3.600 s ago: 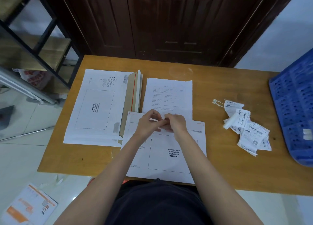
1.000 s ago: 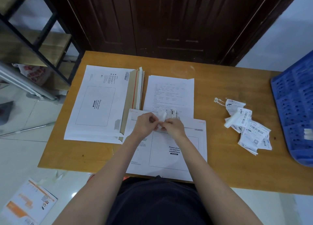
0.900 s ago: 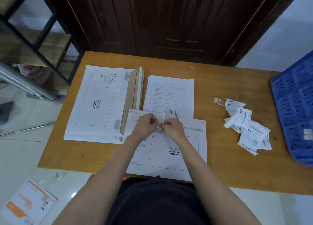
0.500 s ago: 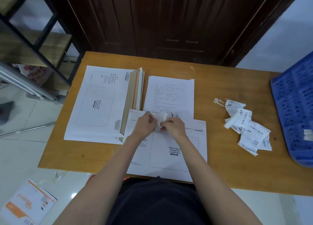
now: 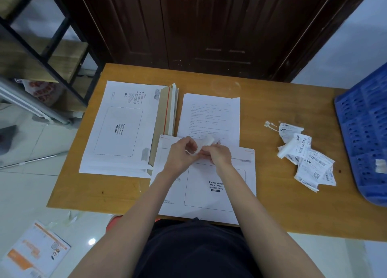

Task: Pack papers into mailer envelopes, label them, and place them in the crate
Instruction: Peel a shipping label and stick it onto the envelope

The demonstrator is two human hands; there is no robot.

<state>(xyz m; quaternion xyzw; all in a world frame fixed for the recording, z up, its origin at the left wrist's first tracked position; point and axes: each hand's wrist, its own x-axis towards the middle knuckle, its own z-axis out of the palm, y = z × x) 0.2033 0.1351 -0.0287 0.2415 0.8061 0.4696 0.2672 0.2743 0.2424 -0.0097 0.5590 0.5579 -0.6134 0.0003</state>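
A white mailer envelope with a printed waybill box lies flat at the table's front edge. Above its top edge my left hand and my right hand meet, both pinching a small curled white label; a strip of it peels away between the fingers. A stack of printed papers lies just behind the hands. To the left sits a pile of unused mailers. A blue crate stands at the right edge.
Crumpled barcode labels and backing scraps lie between the envelope and the crate. The wooden table is bare at front left. A black shelf frame stands far left, a printed leaflet lies on the floor.
My hands have stayed above the envelope's top edge, working the small label; it now curls up more between my fingers. Nothing else on the table has moved.
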